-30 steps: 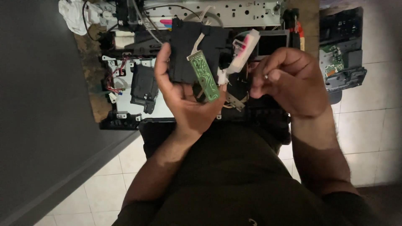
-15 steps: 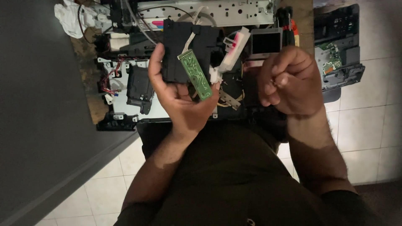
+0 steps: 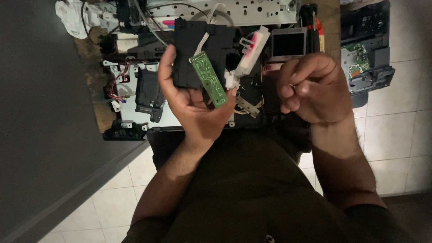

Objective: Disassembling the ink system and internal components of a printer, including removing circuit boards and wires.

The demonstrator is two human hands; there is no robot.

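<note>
Pale floor tiles (image 3: 396, 144) are showing at the right and bottom left, with a dark grey wall or panel (image 3: 40, 135) running down the left side.

Landmark: the opened machine chassis (image 3: 135, 90), lying stripped across the top of the view.

- Left hand (image 3: 193, 103) is hovering in front of the chassis centre, palm up and fingers spread wide, cradling a black plastic module (image 3: 198, 49). Thumb is wrapping the module's left edge.
- Narrow green circuit board (image 3: 208, 79) is lying tilted across that module, its lower end resting by the fingertips. White ribbon cable (image 3: 204, 38) is running up from the board's top end toward the chassis.
- White plastic piece with pink marking (image 3: 252, 49) is sitting just right of the module, against the chassis.
- Right hand (image 3: 315, 90) is hanging in front of the chassis right end, fingers curled in tight, tips pinched together. Something small may be between them; can't tell what.
- Small grey screen unit (image 3: 288, 42) is sitting above the right hand, on the chassis.
- Second green board in a dark housing (image 3: 364, 67) is lying on the tiles right of the chassis.
- White crumpled cloth (image 3: 74, 18) is sitting at the chassis's top left corner.
</note>
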